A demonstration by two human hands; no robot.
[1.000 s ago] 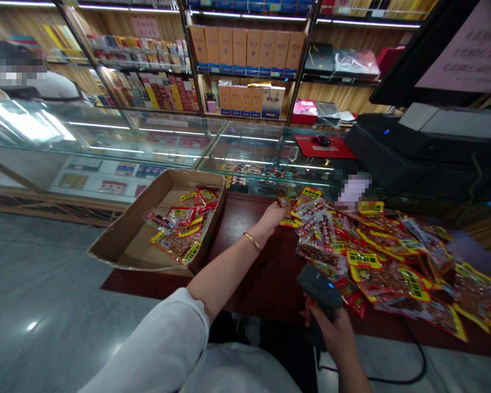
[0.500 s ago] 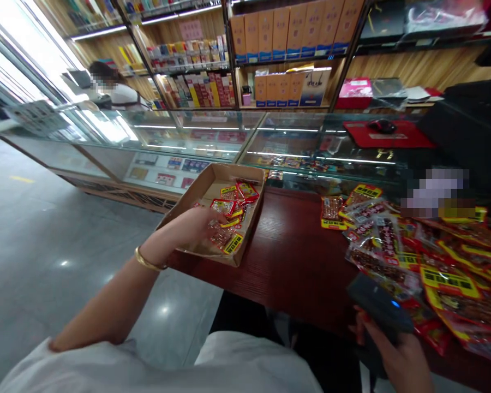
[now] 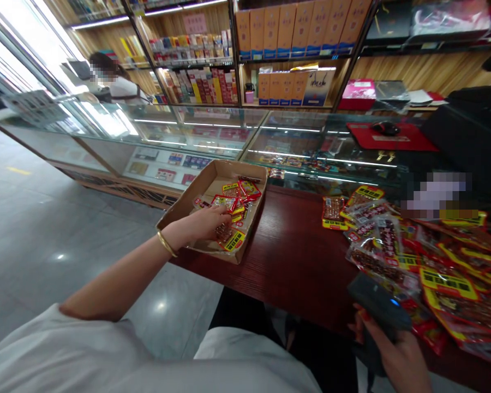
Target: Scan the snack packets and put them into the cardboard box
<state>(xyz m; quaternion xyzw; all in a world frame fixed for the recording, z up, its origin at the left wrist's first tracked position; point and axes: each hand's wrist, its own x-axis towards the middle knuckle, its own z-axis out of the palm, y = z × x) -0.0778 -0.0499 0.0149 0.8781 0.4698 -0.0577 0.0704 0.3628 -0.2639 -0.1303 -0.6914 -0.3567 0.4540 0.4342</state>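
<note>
My left hand [image 3: 208,221] is down inside the cardboard box [image 3: 192,199], on top of some snack packets [image 3: 234,240]. Its fingers are bent down and close together, but from far away I cannot tell if they pinch a packet or only touch one, because the back of the hand hides the tips. A gold bracelet [image 3: 166,244] is around that wrist. The packets in the box are red, yellow and clear, and they lie in a loose heap, mostly on the right side of the box

My right hand [image 3: 399,349] is wrapped around the handle of a dark scanner [image 3: 378,300]. I can see a small blue light shining on top of it. The scanner is just beside a big pile of packets [image 3: 450,286], and its head points up and to the left

The box and the pile both sit on the shiny dark red table [image 3: 286,245], with bare wood between them. One packet [image 3: 333,212] lies flat at the pile's left edge. Behind the table I see a glass counter [image 3: 253,143], with a black mouse [image 3: 387,128] on a red mat [image 3: 417,142]. Far off on the left is another person [image 3: 125,90], wearing a white top
</note>
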